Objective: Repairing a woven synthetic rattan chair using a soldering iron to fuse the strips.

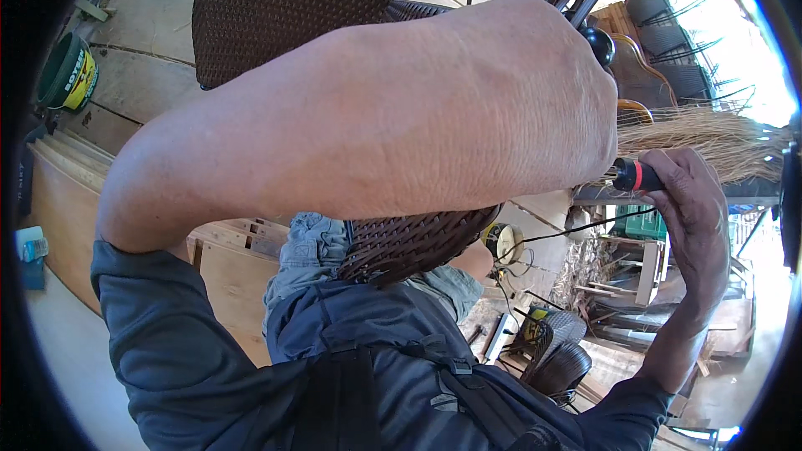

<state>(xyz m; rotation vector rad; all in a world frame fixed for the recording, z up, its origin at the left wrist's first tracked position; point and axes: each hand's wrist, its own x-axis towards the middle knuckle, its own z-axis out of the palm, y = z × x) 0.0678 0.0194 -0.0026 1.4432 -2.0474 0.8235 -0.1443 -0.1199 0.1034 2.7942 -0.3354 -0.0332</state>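
Observation:
My left forearm stretches across the upper middle of the view, very close, and ends in my left hand (576, 92), whose fingers are hidden. At the right, my right hand (693, 192) is closed around a black-handled tool with a red band (637, 175). Its metal end points at the edge of my left hand, and what it meets there is hidden. A thin black strand (585, 232) runs from below my right hand toward the lower left. Dark brown woven wicker (418, 246) lies over my lap, partly covered by my forearm.
Beyond my forearm stands a brown wicker piece (284, 17) beside black metal framing. A green bucket (71, 75) is at the far left, near wooden boards (75, 217). Long straw-like strands (710, 142) lie behind my right hand. Wicker pieces (560, 355) stand at lower right.

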